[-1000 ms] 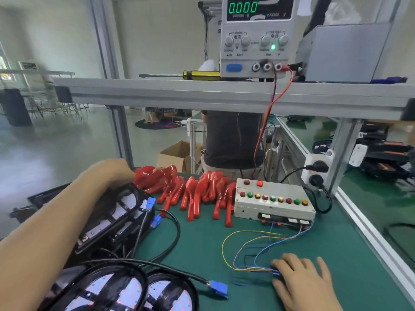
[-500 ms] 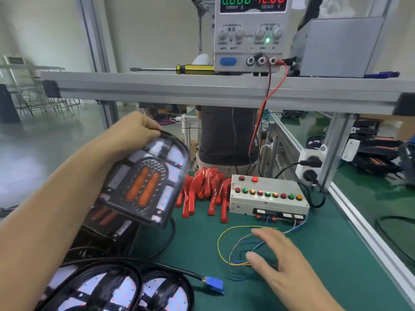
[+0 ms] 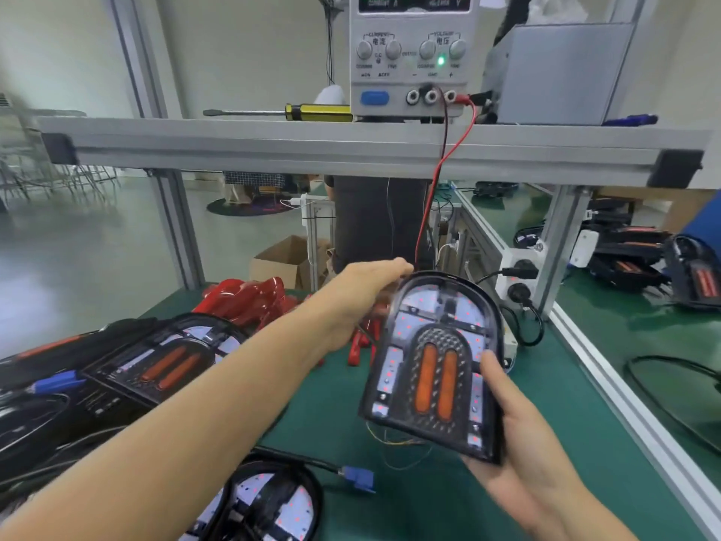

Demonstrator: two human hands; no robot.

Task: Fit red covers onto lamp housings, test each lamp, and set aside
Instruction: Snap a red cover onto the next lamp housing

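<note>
We work at the green-topped desk (image 3: 554, 384), which has an aluminium rail along its right edge. An aluminium shelf (image 3: 351, 150) spans the desk above its far edge and carries the power supply (image 3: 409, 56), a grey metal box (image 3: 562, 72) to its right, and a yellow-handled screwdriver (image 3: 308, 112) to its left. A red lead (image 3: 444, 162) drops from the supply's terminals toward the desk.

Our left forearm crosses the view from the lower left corner toward the centre. The left hand (image 3: 370, 287) curls over the rounded top edge of the lamp housing (image 3: 433, 369) and grips it. The right hand (image 3: 522, 435) cradles the housing from below at its lower right corner, with the thumb pressed on the front face and the fingers wrapped behind.

We hold the lamp housing above the centre of the desk, tilted with its face toward us. It carries no red cover; two orange strips show in its middle.

More housings (image 3: 156, 365) are stacked at the left edge of the desk, and another (image 3: 269, 501) lies at the near edge with a blue connector (image 3: 359, 478) beside it. The red covers (image 3: 249, 298) are piled at the far edge, behind our left arm. Loose thin wires (image 3: 394, 443) lie on the mat under the held housing.

Beyond the desk we see a grey floor and a cardboard box (image 3: 285, 259).
</note>
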